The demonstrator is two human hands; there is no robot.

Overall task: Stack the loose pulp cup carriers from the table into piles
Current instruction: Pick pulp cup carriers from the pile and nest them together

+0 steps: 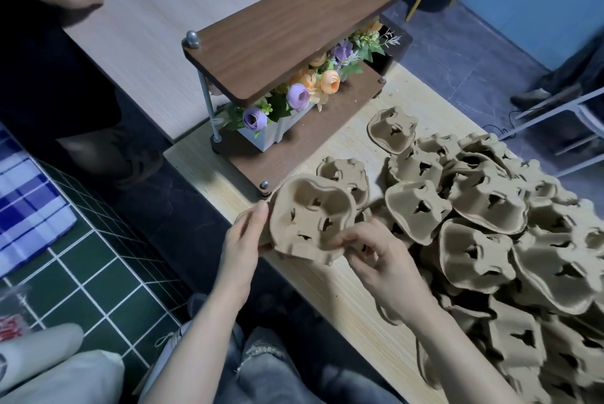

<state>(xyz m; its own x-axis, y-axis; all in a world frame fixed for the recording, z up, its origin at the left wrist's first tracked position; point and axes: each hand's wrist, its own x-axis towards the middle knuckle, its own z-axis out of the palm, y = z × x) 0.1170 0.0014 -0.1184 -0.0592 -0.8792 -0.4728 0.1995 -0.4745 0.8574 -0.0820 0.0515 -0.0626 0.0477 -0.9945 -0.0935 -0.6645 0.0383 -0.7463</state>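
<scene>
Step in hand: a judgement from the layout: one tan moulded-pulp four-cup carrier [312,217] is lifted at the near left end of the heap, ready to be nested onto a pile.
How to do it well: turn the carrier so its cup wells face the same way as those of the pile it joins, line up the wavy rims, then press down evenly so the wells seat rather than ride up crooked. The likeliest base, I judge, is the small brown pulp carrier [344,175] lying just behind the held one, beside the shelf foot.
Left hand [243,237]: fingers curled on the carrier's left rim, thumb up along the edge; it grips the carrier.
Right hand [376,253]: thumb and forefinger pinch the carrier's near right rim; the other fingers hang loosely bent below, and whether they touch a second carrier underneath I cannot tell.
Where the carrier is: held tilted above the pale wood-grain tabletop [327,289], wells open towards the camera, clear of the surface.
Loose stock: a big jumbled heap of brown pulp carriers [490,240] covers the tabletop's right side, unsorted.
Nearby: a dark walnut two-tier shelf [294,18] with artificial purple and orange flowers [310,86] stands just beyond the held carrier; keep piles off its base.
</scene>
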